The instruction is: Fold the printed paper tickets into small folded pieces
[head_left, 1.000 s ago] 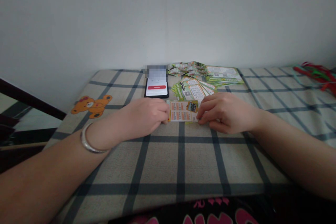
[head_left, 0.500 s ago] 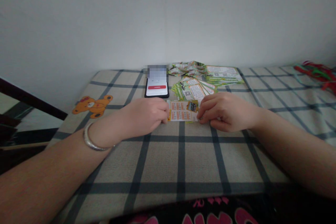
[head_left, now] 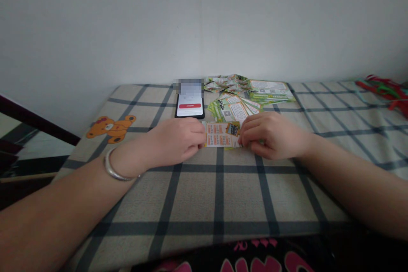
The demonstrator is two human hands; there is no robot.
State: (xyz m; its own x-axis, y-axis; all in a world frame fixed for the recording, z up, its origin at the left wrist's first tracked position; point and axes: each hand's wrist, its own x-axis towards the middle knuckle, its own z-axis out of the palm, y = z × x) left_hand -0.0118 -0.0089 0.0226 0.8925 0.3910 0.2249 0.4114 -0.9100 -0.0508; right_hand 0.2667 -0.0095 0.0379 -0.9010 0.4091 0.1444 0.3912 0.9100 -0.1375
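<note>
The left hand (head_left: 181,141), left of the frame's centre, has its fingers bent together and grips the left end of a printed card (head_left: 219,135). The right hand (head_left: 270,136), right of centre, pinches the card's right end between curled fingers and thumb. The card lies at the centre of the frame, a green edge showing beneath it, on a counter covered by a checked cloth (head_left: 197,199).

Just above the card, fanned leaflets (head_left: 234,107) overlap; beyond them, at upper centre, sits a creased green-and-white paper (head_left: 227,83), whose contents, if any, I cannot tell. More flat sheets (head_left: 270,90) lie to its right. A lit phone (head_left: 190,106) rests left of the leaflets. A bear figure (head_left: 111,128) is at centre left, and a red and green bundle (head_left: 387,91) at the right edge.
</note>
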